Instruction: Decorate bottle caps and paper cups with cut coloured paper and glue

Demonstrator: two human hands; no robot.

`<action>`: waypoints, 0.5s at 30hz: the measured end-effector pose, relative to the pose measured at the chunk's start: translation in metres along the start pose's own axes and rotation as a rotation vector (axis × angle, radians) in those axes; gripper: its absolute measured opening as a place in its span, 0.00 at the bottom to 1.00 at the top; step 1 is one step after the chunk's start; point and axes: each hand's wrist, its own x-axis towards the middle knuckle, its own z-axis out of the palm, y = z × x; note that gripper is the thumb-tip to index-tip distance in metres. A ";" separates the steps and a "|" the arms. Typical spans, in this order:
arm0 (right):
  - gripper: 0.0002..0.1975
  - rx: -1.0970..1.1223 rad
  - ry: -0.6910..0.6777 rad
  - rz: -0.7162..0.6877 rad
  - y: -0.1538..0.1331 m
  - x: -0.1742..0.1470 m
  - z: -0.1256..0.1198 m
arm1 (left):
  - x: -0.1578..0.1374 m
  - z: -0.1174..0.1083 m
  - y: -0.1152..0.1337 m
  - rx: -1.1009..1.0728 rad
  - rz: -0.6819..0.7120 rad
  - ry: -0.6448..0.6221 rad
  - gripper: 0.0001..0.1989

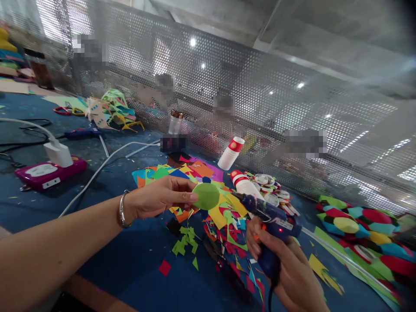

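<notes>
My left hand (164, 196) pinches the left edge of a round green paper disc (208, 196) between thumb and fingers. A dark blue piece shows behind the disc's upper and lower edges. In my right hand (286, 260) is a blue hot glue gun (273, 216), with its red light on and fingers wrapped round the handle at the orange trigger. The gun's dark nozzle points left toward the disc, a short gap away. A clear glue stick (344, 260) sticks out of its rear. Beneath both hands lie colourful paper scraps (221, 216) and dark-handled scissors (234, 277).
Stacked paper cups (230, 154) stand behind the scraps, with another stack (243, 182) lying tilted. A purple power strip (52, 173) with a white charger and cables sits left. Multicoloured paper pieces (357, 225) lie right. A perforated metal screen (208, 69) runs along the back.
</notes>
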 end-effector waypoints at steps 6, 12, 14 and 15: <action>0.20 -0.347 0.223 -0.143 0.012 -0.004 -0.001 | 0.001 0.000 0.000 0.114 0.015 0.036 0.05; 0.21 -0.655 0.228 -0.241 0.011 -0.005 -0.006 | 0.001 0.002 -0.002 0.166 -0.003 0.023 0.06; 0.20 -0.734 0.263 -0.239 0.013 -0.005 -0.010 | 0.001 0.003 -0.003 0.169 -0.012 0.017 0.06; 0.20 -0.755 0.273 -0.227 0.015 -0.005 -0.012 | 0.001 0.003 -0.003 0.169 -0.014 0.018 0.06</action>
